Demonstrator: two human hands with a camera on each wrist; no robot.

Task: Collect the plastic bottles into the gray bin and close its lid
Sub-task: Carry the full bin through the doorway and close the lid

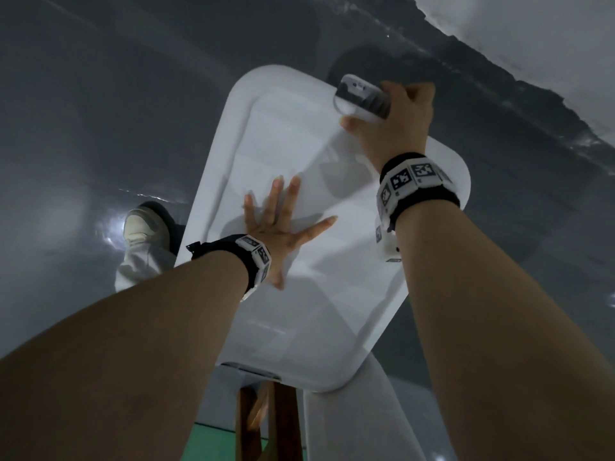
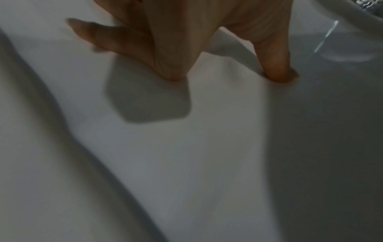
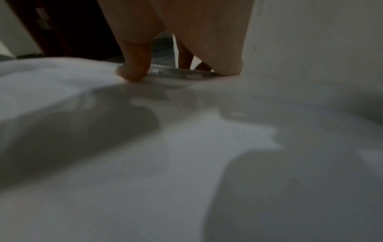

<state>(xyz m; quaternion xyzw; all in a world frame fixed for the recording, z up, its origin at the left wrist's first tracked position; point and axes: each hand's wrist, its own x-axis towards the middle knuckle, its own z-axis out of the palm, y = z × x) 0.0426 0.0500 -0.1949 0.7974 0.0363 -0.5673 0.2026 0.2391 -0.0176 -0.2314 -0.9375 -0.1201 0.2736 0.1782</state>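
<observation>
Left hand [image 1: 278, 227] flat, fingers spread, pressing the white lid [image 1: 336, 294] at center; right hand [image 1: 396, 119] at 1 o'clock curls over the far-edge latch [image 1: 361, 98], thumb on the lid. Closing step, lid down on the bin; bottles not visible. Next probably: snap latch shut.

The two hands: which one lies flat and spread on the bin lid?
The left hand, palm down with fingers splayed on the lid. The right hand instead curls round the latch at the far edge.

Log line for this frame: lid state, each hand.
lid: down on bin | left hand: flat, pressing lid | right hand: gripping latch at far edge | bottles: none visible
</observation>
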